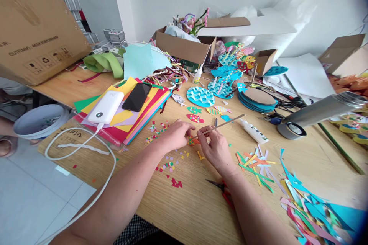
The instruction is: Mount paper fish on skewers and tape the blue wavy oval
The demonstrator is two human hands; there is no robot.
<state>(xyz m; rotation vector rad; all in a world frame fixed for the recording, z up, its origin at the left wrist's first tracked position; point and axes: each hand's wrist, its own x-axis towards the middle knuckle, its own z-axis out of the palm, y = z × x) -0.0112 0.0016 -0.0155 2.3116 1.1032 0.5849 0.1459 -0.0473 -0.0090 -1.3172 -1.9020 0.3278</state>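
Note:
My right hand (215, 147) is closed round a thin wooden stick (231, 120), whose lower end reaches a small orange paper fish (193, 141). My left hand (178, 134) is curled at the fish's left end, thumb and fingertips against it; its fingers partly hide the fish. Just beyond lie a red dotted paper fish (195, 118) and a green paper fish (194, 110). Small coloured paper dots (168, 166) and red paper scraps (176, 183) are scattered near my left forearm. Scissors with red handles (227, 195) lie partly under my right forearm.
Coloured paper sheets (120, 130) carry a white power bank (105, 107) and a phone (137, 97) at left. A glue bottle (254, 131), paper strips (255, 164) and a metal flask (322, 111) lie right. Blue wavy discs (200, 96) and an open cardboard box (184, 48) stand behind.

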